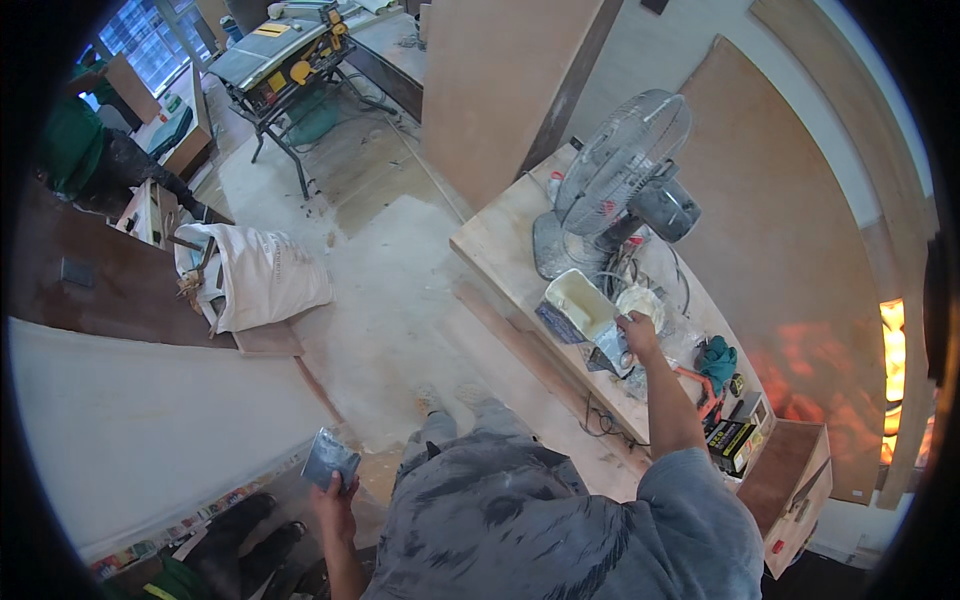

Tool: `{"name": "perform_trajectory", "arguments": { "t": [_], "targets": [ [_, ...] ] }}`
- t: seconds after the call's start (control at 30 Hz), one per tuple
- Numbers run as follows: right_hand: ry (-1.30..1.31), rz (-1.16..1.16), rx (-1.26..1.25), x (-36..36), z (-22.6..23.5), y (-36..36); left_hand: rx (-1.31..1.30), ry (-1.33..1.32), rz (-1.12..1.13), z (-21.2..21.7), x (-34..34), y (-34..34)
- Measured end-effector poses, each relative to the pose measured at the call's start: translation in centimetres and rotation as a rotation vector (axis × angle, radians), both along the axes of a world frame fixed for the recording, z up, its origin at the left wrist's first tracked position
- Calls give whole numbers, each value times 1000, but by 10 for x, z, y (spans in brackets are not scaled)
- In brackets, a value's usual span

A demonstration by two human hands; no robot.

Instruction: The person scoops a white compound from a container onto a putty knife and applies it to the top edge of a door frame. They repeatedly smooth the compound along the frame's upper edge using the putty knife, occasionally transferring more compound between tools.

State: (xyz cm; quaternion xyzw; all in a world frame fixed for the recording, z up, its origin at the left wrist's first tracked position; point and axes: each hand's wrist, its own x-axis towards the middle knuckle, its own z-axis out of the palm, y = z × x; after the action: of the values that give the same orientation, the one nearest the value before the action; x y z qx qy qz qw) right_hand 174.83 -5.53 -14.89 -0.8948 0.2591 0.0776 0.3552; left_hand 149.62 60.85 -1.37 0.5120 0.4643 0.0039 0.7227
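Observation:
My left hand (334, 500), low on the left, is closed round a flat grey rectangular piece (330, 458) with whitish smears. Its exact kind I cannot make out. My right arm reaches out over a wooden bench (500, 238), where my right hand (640, 335) has its fingers bent in. What they grip, if anything, is too small to name. Right beside that hand are an open cream-coloured tub (580, 300) and a round whitish lump or bowl (640, 301). A crumpled silver-grey packet (607, 350) lies just below the fingers.
A dusty fan (625, 165) stands on the bench beside tangled cables. Closer in are a teal cloth (716, 362), an orange-red tool (708, 400) and a wooden box (790, 480). A full white sack (265, 278) and a table saw (285, 60) stand leftward. Two other people are at the left.

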Motion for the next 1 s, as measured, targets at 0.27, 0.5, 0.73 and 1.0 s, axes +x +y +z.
{"name": "perform_trajectory", "arguments": {
  "t": [0.27,0.5,0.73,1.0],
  "targets": [
    [-73,205,-83,16,1,-29,-10,-70,-68,22,16,-56],
    [-24,269,-276,39,-6,-54,43,-211,-86,51,29,-104],
    [-687,192,-124,24,96,18,-48,-497,-91,97,21,-116],
    [105,1042,1205,-164,171,331,-121,-569,17,66,-100,-150]
  ]
}}
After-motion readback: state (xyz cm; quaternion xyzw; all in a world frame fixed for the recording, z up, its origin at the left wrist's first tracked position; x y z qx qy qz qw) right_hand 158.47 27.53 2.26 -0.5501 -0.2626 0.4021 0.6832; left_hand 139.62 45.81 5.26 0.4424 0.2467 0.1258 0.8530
